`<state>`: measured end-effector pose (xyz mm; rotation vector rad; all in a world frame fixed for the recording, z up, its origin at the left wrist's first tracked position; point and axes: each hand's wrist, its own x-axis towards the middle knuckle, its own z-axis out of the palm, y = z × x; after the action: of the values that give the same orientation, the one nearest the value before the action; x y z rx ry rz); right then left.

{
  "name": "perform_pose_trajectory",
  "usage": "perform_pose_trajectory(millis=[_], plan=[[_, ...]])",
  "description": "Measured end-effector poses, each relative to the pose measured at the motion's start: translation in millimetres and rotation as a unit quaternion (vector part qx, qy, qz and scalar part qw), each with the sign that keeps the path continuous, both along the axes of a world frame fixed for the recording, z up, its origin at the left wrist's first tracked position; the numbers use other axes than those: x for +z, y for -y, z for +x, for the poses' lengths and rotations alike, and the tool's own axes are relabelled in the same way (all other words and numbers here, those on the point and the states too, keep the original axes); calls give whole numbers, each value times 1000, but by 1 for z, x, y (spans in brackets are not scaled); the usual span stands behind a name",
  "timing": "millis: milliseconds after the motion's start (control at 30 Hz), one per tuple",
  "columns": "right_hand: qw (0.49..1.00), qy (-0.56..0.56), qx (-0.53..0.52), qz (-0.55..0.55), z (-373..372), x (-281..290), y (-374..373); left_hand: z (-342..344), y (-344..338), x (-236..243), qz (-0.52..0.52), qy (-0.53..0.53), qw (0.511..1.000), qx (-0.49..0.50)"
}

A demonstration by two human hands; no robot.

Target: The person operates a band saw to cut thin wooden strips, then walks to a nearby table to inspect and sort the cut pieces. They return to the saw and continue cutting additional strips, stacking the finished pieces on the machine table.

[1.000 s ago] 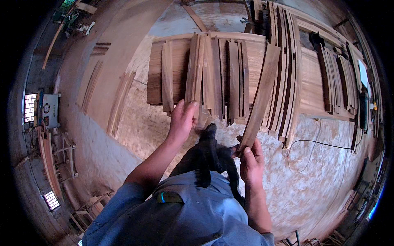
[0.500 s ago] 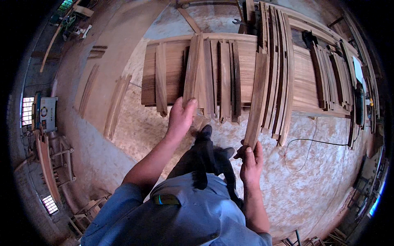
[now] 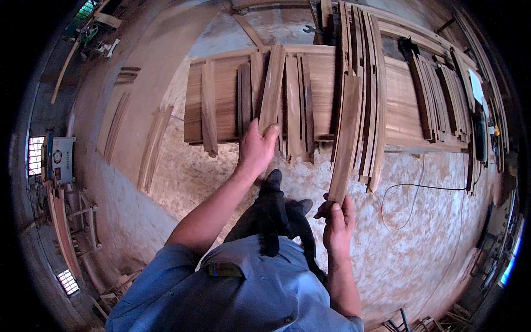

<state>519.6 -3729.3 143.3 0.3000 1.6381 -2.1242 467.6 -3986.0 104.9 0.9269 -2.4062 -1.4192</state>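
My left hand [image 3: 258,145] is closed round the near end of a short wooden strip [image 3: 272,83], which slants away over the wide wooden panel [image 3: 326,66]. In my right hand [image 3: 338,226] is the near end of a longer wooden board [image 3: 347,133], thumb on top. Its far end reaches the bundle of long grooved strips [image 3: 375,110] lying across the panel. Between my hands, several short strips [image 3: 293,105] lie side by side on the panel, their ends jutting past its near edge. A single pale strip [image 3: 208,108] lies at the panel's left.
More strips [image 3: 428,102] are stacked on the panel's right part. Strips [image 3: 155,149] also lie on the brown sheet at the left. A wrench [image 3: 311,29] is beyond the panel. A dark cable [image 3: 426,187] curls on the dusty floor at the right.
The short strip in my left hand has shifted right, leaving other strips showing where it was. The board in my right hand has come nearer, and its far end has drawn back along the bundle.
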Motion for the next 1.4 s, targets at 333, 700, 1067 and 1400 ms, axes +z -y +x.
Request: perform_pose_trajectory(millis=[333,700,1067,1400], plan=[[1000,1,-13,-9,-3,7,-13,-27,-31,47,-203,204,953,-93],[998,16,35,-57,-4,17,2,-16,-28,52,-187,157,965,-97],[969,99,206,-91,-18,22,61,93,125,0,-57,60,980,179],[929,170,276,-180,-27,4,146,87,116,-29,-104,154,980,74]])
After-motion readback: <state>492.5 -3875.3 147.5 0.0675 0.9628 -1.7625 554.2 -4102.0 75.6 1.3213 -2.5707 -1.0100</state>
